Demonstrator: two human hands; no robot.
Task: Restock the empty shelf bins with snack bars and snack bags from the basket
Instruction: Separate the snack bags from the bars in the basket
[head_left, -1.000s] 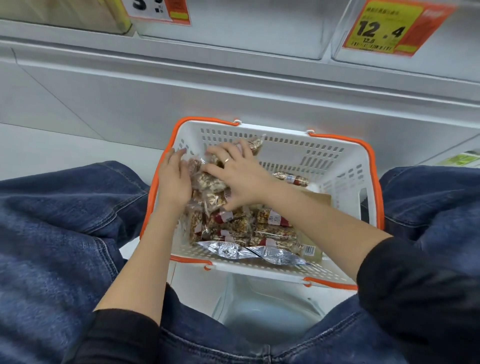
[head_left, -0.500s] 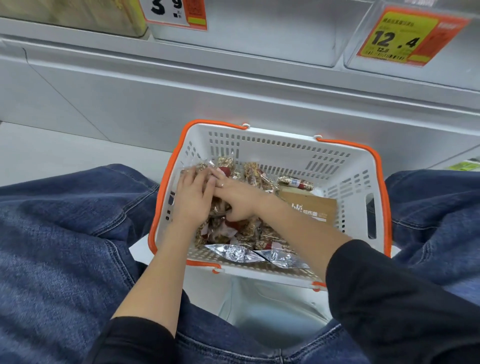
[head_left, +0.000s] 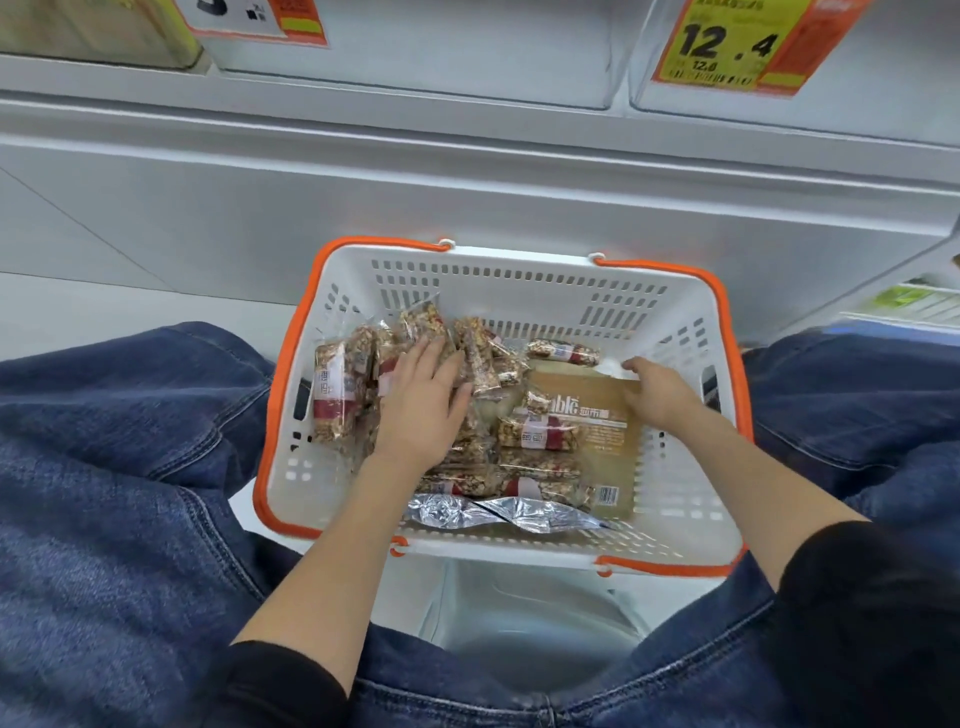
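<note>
Presently, the left hand (head_left: 423, 402) lies palm-down with straight fingers pressing the heap of snack bars (head_left: 343, 395) in the left half of the white orange-rimmed basket (head_left: 519, 270). The right hand (head_left: 657, 392) pinches the far edge of a brown snack bag (head_left: 608, 441). Two silver foil packets (head_left: 498, 512) lie against the near wall.

In the middle of the frame, a basket (head_left: 519, 280) is made of smooth white plastic with orange trim. The snack bars (head_left: 332, 400) are wrapped in clear shiny plastic. Crinkly silver foil is seen on two bags (head_left: 498, 512). The brown packet (head_left: 608, 447) looks matt, like paper.
</note>
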